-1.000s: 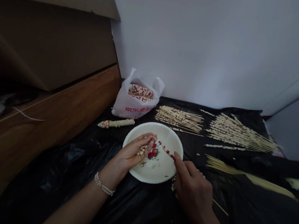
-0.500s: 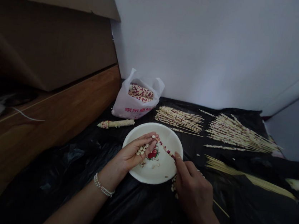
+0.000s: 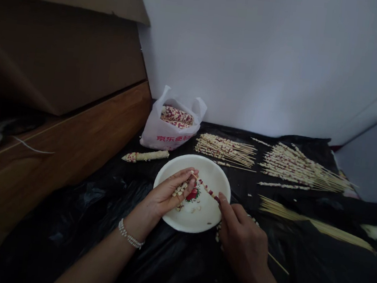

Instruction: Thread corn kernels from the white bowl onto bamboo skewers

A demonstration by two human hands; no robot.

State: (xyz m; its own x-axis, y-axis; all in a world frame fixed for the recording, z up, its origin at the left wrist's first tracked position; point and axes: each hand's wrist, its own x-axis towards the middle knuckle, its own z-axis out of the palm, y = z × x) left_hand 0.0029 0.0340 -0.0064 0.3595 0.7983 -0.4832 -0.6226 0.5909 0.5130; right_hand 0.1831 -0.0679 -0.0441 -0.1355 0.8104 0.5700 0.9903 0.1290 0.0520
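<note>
Over the white bowl (image 3: 211, 221), my left hand (image 3: 165, 193) cups a heap of pale corn kernels (image 3: 180, 189). Its thumb and forefinger pinch one white kernel (image 3: 191, 173) at the tip of a thin skewer (image 3: 210, 191). Red and cream kernels are threaded along that skewer. At the bowl's right edge my right hand (image 3: 242, 231) is closed around the skewer, which slants up and left toward my left fingertips. The skewer's lower end comes out below my right hand. Some loose kernels lie in the bowl, around its red printed pattern.
A white plastic bag (image 3: 167, 132) holds speckled corn cobs (image 3: 178, 114). A partly stripped cob (image 3: 146, 155) lies before it. Threaded skewers sit in a smaller pile (image 3: 225, 149) and a larger pile (image 3: 294, 167); bare skewers (image 3: 315, 224) lie right. Black plastic sheeting (image 3: 95, 240) covers the surface.
The left fingertips and the pinched kernel have shifted slightly left. More bare skewer now shows near the tip, between the pinched kernel and the threaded ones.
</note>
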